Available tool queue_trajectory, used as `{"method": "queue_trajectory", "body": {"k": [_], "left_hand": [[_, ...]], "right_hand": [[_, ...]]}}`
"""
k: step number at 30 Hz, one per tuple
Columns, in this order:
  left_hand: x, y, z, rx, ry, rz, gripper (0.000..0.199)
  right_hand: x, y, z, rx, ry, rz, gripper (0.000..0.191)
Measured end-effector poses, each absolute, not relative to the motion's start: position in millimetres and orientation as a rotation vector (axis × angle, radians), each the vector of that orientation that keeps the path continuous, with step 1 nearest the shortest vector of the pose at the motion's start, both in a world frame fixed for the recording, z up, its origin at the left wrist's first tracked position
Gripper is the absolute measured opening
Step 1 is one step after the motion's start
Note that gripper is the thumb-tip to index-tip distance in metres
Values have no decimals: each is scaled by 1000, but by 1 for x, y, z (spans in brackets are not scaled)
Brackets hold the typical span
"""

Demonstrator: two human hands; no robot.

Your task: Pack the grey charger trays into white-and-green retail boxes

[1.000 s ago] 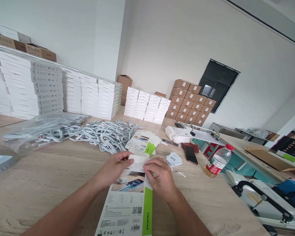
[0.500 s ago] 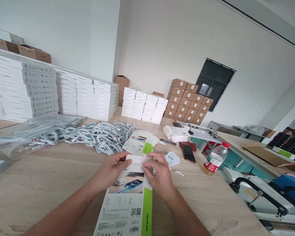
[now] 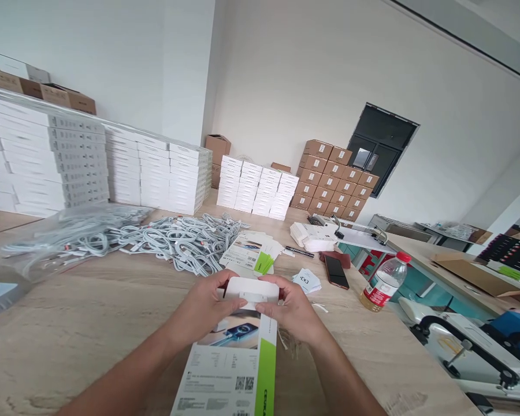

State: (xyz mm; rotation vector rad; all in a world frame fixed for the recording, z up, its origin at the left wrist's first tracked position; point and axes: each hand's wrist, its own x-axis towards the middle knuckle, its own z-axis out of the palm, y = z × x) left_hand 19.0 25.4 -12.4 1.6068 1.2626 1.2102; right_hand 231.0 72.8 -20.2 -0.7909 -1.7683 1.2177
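Observation:
A white and green printed packaging box (image 3: 225, 370) lies in front of me with its far end flap raised. My left hand (image 3: 210, 303) grips the left side of that white flap (image 3: 252, 286), the thumb pressed on its near face. On the flap's right side my right hand (image 3: 291, 306) holds on in the same way, its thumb close to the left one. A photo of a phone and charger, text and QR codes are printed on the box. Beyond my hands lies a pile of flat packaging sleeves (image 3: 242, 248) with green ends.
Coiled grey cables (image 3: 177, 240) spread behind my left hand. White boxes (image 3: 156, 173) stand stacked at the back. To the right are small cards (image 3: 307, 281), a phone (image 3: 337, 271), a pen (image 3: 300, 252) and a bottle (image 3: 385, 282) near the table edge.
The flap has turned up to face me, and both thumbs now press on its front. My right hand has shifted from fingering the flap's near edge to gripping its right side.

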Motion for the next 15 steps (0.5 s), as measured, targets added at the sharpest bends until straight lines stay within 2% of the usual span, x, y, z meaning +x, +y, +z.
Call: {"method": "queue_trajectory", "body": {"k": [8,15], "left_hand": [[21,24,-10,1611,1255,1227,26],[21,21,-11,1526,1167,1220,21]], "right_hand": [[232,72,-19,-784,-1771,1156,40],[231,72,-22,-750,-1813,1066,33]]}}
